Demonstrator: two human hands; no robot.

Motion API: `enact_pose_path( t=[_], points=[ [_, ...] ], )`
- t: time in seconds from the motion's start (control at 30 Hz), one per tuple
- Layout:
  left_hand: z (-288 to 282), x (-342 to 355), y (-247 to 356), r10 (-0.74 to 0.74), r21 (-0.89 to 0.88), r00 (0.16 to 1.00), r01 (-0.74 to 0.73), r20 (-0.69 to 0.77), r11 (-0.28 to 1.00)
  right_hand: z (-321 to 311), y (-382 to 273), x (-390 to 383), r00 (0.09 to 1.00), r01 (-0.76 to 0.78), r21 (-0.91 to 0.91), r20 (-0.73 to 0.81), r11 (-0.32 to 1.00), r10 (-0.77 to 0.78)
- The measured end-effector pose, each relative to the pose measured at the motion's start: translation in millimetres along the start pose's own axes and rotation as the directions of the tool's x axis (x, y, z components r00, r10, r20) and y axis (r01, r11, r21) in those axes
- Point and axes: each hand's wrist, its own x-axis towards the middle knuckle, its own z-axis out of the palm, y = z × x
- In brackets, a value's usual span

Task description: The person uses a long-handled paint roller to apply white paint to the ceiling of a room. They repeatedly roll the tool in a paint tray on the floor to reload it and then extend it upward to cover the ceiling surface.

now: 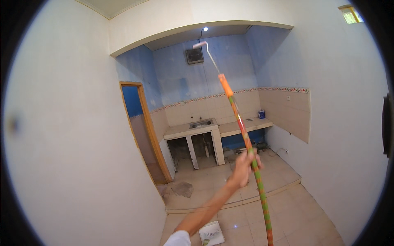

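My left hand (242, 170) has its fingers wrapped around the striped pole (260, 188); my right hand is out of view. At the pole's far end, the paint roller (200, 44) is raised before the back wall (230, 61); from here I can't tell whether they touch. I judge the pale near walls (69, 123) further along; that patchy blue surface looks left to do.

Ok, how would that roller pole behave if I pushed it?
The pole probably feels fairly stiff, running nearly straight above the left hand. Its roller, out on a thin bent rod, may wobble and likely turns on contact. Long and slim, it would probably tip if stood unsupported.
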Motion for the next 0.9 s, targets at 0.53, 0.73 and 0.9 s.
enact_pose_path(
  t=[0.53, 0.73, 0.9],
  points=[
    [28, 110, 98, 0.222, 0.461, 0.975, -0.192, -0.012, 0.867, -109, -349, 176, 0.637, 0.749, 0.207, -0.489, 0.630, -0.596],
    [12, 126, 103, 0.195, 0.495, 0.981, -0.171, 0.003, 0.852, -111, -374, 204, 0.554, 0.813, 0.178, -0.531, 0.555, -0.641],
    [1, 139, 107, 0.179, 0.496, 0.984, -0.160, 0.010, 0.853, -109, -382, 222, 0.550, 0.813, 0.171, -0.539, 0.557, -0.637]
  ],
)
